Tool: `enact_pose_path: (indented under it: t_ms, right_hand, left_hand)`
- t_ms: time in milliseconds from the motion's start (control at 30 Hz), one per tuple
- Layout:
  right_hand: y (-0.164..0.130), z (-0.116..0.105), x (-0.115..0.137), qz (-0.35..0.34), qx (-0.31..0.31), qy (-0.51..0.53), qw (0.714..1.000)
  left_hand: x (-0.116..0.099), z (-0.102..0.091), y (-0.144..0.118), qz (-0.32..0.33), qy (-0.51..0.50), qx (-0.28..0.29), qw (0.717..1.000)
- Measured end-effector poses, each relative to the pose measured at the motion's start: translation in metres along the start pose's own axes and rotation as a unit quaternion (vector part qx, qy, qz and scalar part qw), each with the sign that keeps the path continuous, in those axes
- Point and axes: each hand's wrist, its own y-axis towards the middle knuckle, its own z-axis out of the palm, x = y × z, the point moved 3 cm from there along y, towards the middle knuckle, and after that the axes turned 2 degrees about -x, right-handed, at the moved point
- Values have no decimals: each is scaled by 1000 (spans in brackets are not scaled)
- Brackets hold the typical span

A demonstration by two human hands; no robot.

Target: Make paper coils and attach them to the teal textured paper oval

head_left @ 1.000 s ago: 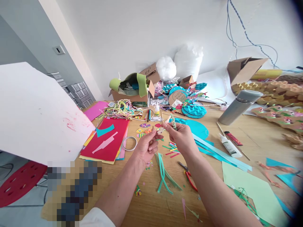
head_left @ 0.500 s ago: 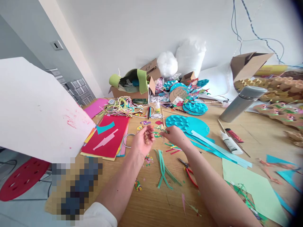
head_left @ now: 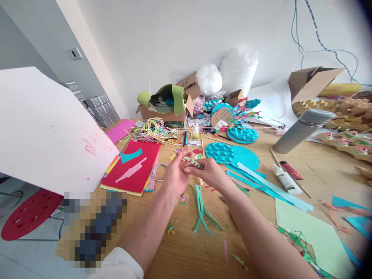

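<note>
My right hand [head_left: 207, 173] pinches a small green twisted strip wound on a thin stick [head_left: 193, 162], laid sideways over the table. My left hand [head_left: 176, 173] is cupped against it from the left, fingertips touching the strip's end. Below both hands a bundle of teal-green paper strips [head_left: 201, 207] lies on the wooden table [head_left: 186, 248]. A ring of clear tape [head_left: 157, 172] lies just left of my left hand, beside a stack of red and coloured paper sheets [head_left: 133, 170].
A teal scalloped paper disc [head_left: 232, 154] and long blue strips [head_left: 267, 186] lie to the right, with a glue bottle [head_left: 286, 180], a grey flask [head_left: 302, 130] and a light green sheet [head_left: 316, 232]. A white board [head_left: 43, 128] leans at left. Boxes and craft clutter fill the back.
My right hand has lowered the wound strip from upright to sideways and moved it left. My left hand has closed in and now touches it. The view shifted slightly.
</note>
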Motion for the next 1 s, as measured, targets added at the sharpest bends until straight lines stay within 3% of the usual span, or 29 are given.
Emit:
enact_pose_path:
  t_ms: [167, 367, 500, 633, 867, 1000]
  right_hand:
    - [0, 1, -2, 37, -22, 139, 989]
    - [2, -10, -11, 65, -96, 313, 943]
    - [1, -10, -10, 52, -102, 322, 940]
    - [1, -10, -8, 49, -98, 305, 946]
    - [-1, -31, -9, 23, -195, 324, 925]
    - [-2, -32, -9, 25, -198, 310, 930]
  left_hand:
    - [3, 4, -2, -17, 9, 42, 999]
    - [3, 0, -2, 4, 111, 48, 993]
    - [6, 0, -4, -12, 140, 75, 987]
    - [3, 1, -4, 10, 143, 62, 988]
    - [3, 0, -4, 31, 182, 38, 982]
    - [6, 1, -6, 15, 207, 58, 977]
